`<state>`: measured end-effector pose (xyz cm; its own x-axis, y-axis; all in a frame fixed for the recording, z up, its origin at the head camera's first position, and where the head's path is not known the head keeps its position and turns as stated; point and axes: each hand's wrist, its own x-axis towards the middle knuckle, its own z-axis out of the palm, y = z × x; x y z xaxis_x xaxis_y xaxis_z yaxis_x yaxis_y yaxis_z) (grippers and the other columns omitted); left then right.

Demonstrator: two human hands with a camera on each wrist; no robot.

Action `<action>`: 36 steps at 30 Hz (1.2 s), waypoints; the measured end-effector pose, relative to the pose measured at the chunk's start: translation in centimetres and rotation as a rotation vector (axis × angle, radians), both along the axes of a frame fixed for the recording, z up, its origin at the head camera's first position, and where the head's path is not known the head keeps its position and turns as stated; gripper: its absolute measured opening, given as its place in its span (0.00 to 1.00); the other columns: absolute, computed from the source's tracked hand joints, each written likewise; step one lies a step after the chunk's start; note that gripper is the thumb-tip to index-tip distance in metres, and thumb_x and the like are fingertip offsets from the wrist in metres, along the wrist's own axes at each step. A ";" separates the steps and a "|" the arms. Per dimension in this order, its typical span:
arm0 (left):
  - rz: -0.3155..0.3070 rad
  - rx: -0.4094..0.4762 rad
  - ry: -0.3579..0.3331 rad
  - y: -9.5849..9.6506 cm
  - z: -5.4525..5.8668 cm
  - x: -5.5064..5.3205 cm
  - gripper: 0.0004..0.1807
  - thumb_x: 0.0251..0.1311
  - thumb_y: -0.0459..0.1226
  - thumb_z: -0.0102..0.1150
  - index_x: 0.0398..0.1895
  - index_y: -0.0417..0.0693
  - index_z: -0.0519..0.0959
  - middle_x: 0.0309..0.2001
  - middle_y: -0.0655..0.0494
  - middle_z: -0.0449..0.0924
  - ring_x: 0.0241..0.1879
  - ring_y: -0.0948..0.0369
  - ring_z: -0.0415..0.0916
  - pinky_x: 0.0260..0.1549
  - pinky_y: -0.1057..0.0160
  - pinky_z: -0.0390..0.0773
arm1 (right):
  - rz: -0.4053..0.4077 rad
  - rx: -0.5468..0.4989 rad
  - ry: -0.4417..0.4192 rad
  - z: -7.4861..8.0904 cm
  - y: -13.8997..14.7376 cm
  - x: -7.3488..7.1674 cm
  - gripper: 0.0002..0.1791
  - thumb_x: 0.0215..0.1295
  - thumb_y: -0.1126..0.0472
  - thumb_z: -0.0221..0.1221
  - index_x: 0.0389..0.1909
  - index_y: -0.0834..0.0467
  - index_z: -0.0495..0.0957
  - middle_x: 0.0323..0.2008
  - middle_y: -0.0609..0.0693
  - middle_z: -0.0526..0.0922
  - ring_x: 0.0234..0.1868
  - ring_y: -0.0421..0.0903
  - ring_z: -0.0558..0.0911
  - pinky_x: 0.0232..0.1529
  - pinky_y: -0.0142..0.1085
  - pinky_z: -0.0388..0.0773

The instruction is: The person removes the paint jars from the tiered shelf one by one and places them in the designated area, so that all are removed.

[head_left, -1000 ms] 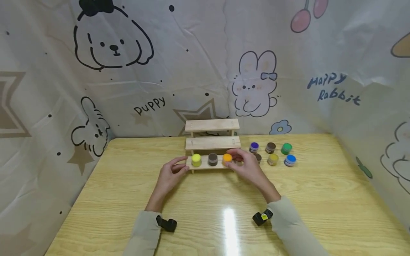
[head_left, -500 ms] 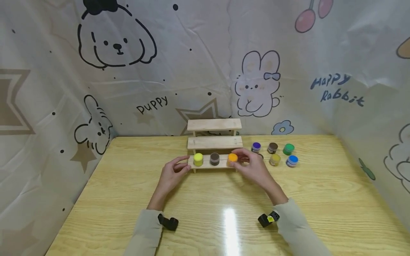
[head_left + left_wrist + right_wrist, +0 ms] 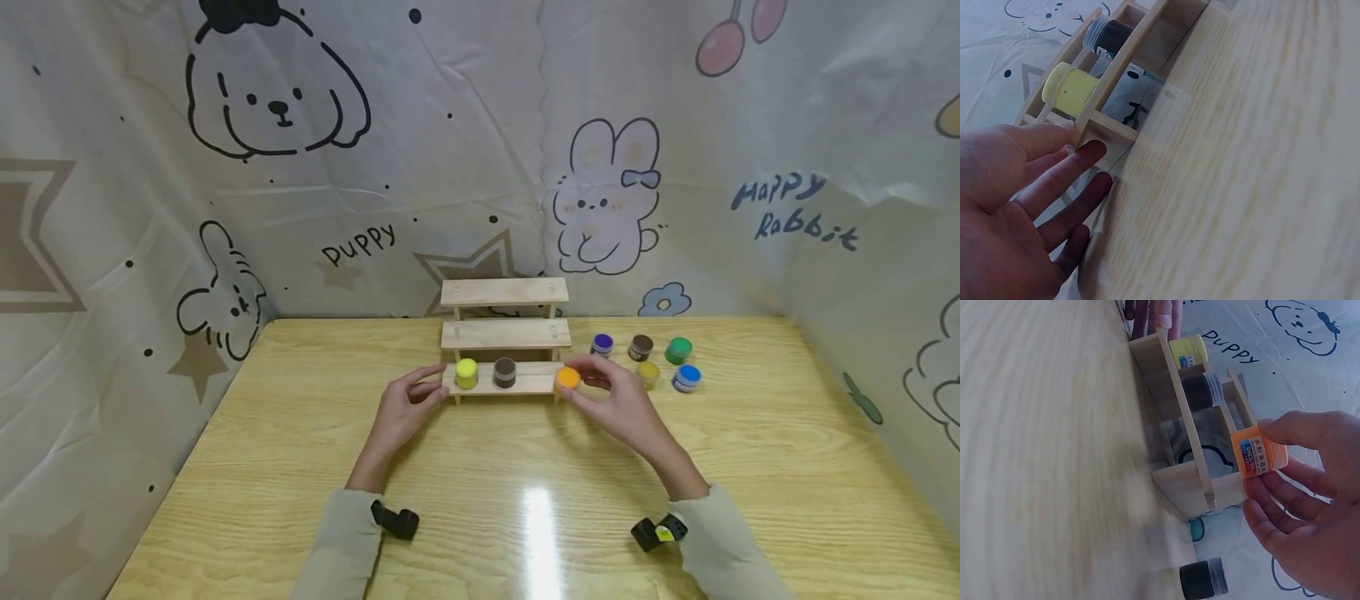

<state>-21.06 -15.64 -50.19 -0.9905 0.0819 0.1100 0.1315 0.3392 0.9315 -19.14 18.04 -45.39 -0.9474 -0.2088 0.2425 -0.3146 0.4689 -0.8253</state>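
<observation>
Head cam: worn high, furthest back, faces fwd & down at bench (image 3: pixel 292 433), stepped rack (image 3: pixel 506 335) & printed backdrop (image 3: pixel 450 167). L wrist cam (image 3: pixel 405 523): low, v. close, rolled sideways, looks past L fingers (image 3: pixel 1063 179) at rack's L end. R wrist cam (image 3: pixel 648 535): likewise low/close, rolled opp. way, looks past R fingers (image 3: pixel 1291 499) & orange pot (image 3: pixel 1250 452) toward L. Wrist views share rack, yellow pot (image 3: pixel 1075 90), dark pot (image 3: pixel 1110 39).

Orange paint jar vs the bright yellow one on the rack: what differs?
Hold: the right hand grips the orange paint jar; the yellow paint jar stands ungripped on the bottom step.
Place: the orange paint jar is at the step's right end, the yellow paint jar near its left.
Shared: both are round and labelled.
</observation>
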 end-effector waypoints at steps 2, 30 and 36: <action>0.001 -0.005 0.001 0.0 -0.1 0.0 0.21 0.68 0.33 0.66 0.64 0.42 0.80 0.48 0.42 0.88 0.51 0.52 0.85 0.48 0.63 0.81 | -0.011 0.003 -0.001 -0.1 0.4 0.3 0.22 0.64 0.62 0.72 0.57 0.62 0.80 0.52 0.56 0.84 0.55 0.53 0.83 0.57 0.46 0.80; 0.008 0.002 -0.033 -0.2 0.1 0.1 0.21 0.68 0.33 0.66 0.64 0.45 0.81 0.48 0.45 0.88 0.51 0.53 0.85 0.50 0.61 0.80 | -0.114 0.078 -0.078 -2.6 5.6 0.9 0.20 0.63 0.64 0.72 0.54 0.66 0.80 0.49 0.61 0.85 0.51 0.57 0.84 0.50 0.42 0.83; -0.008 0.013 -0.036 -0.1 0.3 0.2 0.22 0.68 0.33 0.66 0.65 0.44 0.80 0.49 0.43 0.87 0.52 0.52 0.85 0.49 0.62 0.80 | -0.115 0.089 -0.092 -2.9 6.0 0.9 0.20 0.63 0.66 0.71 0.54 0.67 0.80 0.48 0.62 0.84 0.46 0.55 0.85 0.44 0.32 0.83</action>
